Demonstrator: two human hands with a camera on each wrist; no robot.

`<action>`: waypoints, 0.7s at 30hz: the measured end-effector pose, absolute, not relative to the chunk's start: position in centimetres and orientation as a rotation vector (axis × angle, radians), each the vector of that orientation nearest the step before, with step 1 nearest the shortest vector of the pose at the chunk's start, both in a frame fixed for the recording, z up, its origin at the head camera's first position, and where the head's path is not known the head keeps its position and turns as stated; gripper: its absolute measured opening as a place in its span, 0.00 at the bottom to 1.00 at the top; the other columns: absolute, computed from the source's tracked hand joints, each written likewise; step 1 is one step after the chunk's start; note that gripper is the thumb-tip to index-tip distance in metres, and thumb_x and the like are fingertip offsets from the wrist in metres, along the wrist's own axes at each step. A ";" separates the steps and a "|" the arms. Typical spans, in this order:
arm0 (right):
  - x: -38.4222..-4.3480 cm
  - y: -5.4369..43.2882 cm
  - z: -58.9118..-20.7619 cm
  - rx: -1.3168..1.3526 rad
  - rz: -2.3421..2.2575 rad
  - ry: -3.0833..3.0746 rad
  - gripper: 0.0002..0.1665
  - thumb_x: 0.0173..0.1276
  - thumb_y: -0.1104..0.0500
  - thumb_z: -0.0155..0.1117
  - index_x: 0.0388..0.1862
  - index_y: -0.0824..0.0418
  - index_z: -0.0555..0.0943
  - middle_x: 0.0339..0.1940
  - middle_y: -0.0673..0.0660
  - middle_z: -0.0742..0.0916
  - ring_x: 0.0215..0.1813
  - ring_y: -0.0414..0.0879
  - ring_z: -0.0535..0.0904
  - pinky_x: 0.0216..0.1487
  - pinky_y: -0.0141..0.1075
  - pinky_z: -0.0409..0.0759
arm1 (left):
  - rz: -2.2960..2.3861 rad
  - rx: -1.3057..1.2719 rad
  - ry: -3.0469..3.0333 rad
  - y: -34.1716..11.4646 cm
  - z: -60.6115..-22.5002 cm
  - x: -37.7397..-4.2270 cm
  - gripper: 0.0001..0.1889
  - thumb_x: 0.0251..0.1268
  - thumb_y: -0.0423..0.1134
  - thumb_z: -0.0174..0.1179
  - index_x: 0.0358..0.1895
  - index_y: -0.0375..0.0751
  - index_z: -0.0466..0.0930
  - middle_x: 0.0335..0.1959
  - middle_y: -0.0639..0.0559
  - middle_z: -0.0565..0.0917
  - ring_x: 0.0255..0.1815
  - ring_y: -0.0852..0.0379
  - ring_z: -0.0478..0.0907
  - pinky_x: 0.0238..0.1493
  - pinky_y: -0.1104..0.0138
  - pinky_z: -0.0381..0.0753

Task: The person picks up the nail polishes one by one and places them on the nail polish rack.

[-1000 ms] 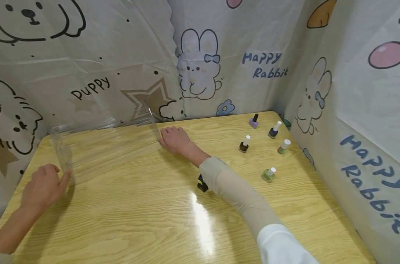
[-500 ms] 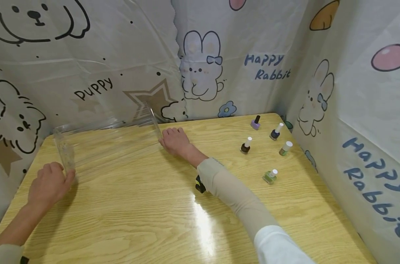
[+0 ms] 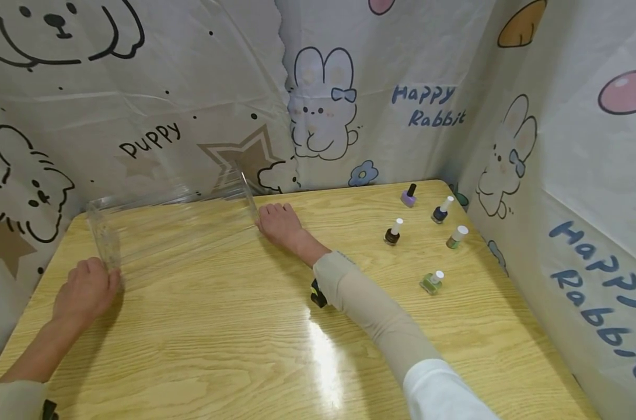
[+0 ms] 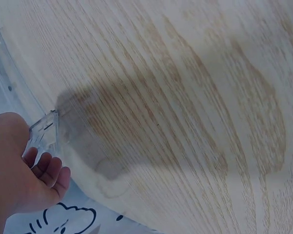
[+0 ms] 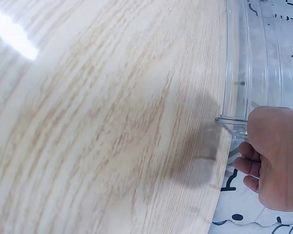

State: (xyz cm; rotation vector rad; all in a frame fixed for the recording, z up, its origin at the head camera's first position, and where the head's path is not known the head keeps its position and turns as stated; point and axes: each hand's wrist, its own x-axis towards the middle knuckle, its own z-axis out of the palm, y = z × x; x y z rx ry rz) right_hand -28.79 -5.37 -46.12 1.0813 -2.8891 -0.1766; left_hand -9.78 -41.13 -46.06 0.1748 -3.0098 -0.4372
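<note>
A long clear plastic rack with see-through end panels stands at the back left of the table. My left hand grips the front lower corner of its left end panel, thumb on the inner side. At the other end, my right hand holds the front edge of the right panel. In the left wrist view, the clear panel sits between thumb and curled fingers. The right wrist view shows the rack's edge running into the right hand, with several fingers bent behind it.
Several nail polish bottles stand at the right: purple, navy, dark brown, a white-capped one and green. Printed cloth hangs along the table's back and right sides. Black wrist gear shows under the right forearm.
My left hand has shifted slightly right and up in the head view, along with the rack's left end. The whole scene drifts a little as the head moves. Both hands keep their hold.
</note>
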 end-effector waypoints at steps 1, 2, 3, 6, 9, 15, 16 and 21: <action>-28.8 -5.4 -46.1 1.082 -0.177 -2.888 0.20 0.83 0.47 0.39 0.54 0.59 0.74 0.52 0.54 0.81 0.54 0.49 0.76 0.51 0.40 0.69 | -0.436 0.177 -3.002 -41.1 -46.1 -9.8 0.18 0.77 0.38 0.45 0.28 0.28 0.61 0.27 0.28 0.67 0.26 0.30 0.69 0.19 0.48 0.66; -28.8 -5.5 -46.1 1.082 -0.178 -2.892 0.21 0.83 0.47 0.39 0.54 0.59 0.73 0.51 0.54 0.81 0.53 0.49 0.76 0.51 0.40 0.69 | -0.440 0.181 -3.000 -41.2 -46.1 -9.8 0.18 0.77 0.38 0.45 0.28 0.28 0.60 0.27 0.28 0.67 0.26 0.30 0.69 0.19 0.48 0.66; -28.8 -5.5 -46.1 1.082 -0.182 -2.896 0.21 0.83 0.46 0.38 0.54 0.59 0.73 0.51 0.53 0.80 0.53 0.49 0.76 0.51 0.40 0.69 | -0.446 0.187 -3.001 -41.2 -46.1 -9.8 0.18 0.77 0.38 0.45 0.28 0.28 0.60 0.28 0.28 0.67 0.26 0.30 0.69 0.19 0.48 0.66; -28.9 -5.6 -46.1 1.071 -0.180 -2.909 0.22 0.83 0.45 0.37 0.53 0.58 0.73 0.49 0.53 0.80 0.52 0.49 0.76 0.51 0.41 0.69 | -0.469 0.220 -3.021 -41.4 -46.2 -10.0 0.19 0.77 0.41 0.45 0.29 0.28 0.60 0.30 0.26 0.67 0.27 0.32 0.69 0.20 0.50 0.66; -29.0 -5.7 -46.2 1.058 -0.160 -2.923 0.23 0.83 0.43 0.37 0.52 0.58 0.73 0.48 0.53 0.80 0.51 0.49 0.76 0.51 0.41 0.69 | -0.508 0.240 -3.051 -41.7 -46.3 -10.2 0.21 0.78 0.44 0.43 0.31 0.27 0.61 0.32 0.26 0.67 0.28 0.33 0.69 0.21 0.51 0.66; -28.9 -5.8 -46.6 1.044 -0.128 -2.956 0.23 0.83 0.42 0.36 0.51 0.57 0.72 0.49 0.53 0.80 0.53 0.49 0.75 0.52 0.42 0.67 | -0.568 0.178 -3.059 -42.3 -46.8 -10.2 0.19 0.78 0.43 0.42 0.30 0.30 0.60 0.28 0.33 0.67 0.25 0.42 0.66 0.22 0.57 0.64; -28.9 -5.8 -46.7 1.041 -0.132 -2.958 0.23 0.83 0.43 0.36 0.51 0.57 0.72 0.49 0.53 0.80 0.53 0.49 0.75 0.52 0.42 0.67 | -0.568 0.164 -3.050 -42.3 -46.9 -10.2 0.19 0.78 0.43 0.43 0.30 0.31 0.60 0.28 0.34 0.67 0.24 0.42 0.65 0.22 0.57 0.63; -29.0 -5.9 -46.7 1.052 -0.216 -2.959 0.22 0.83 0.46 0.33 0.55 0.58 0.71 0.52 0.54 0.79 0.56 0.50 0.73 0.55 0.43 0.66 | -0.549 0.112 -3.023 -42.3 -46.8 -10.3 0.18 0.78 0.41 0.43 0.29 0.32 0.61 0.27 0.35 0.67 0.25 0.41 0.65 0.24 0.57 0.62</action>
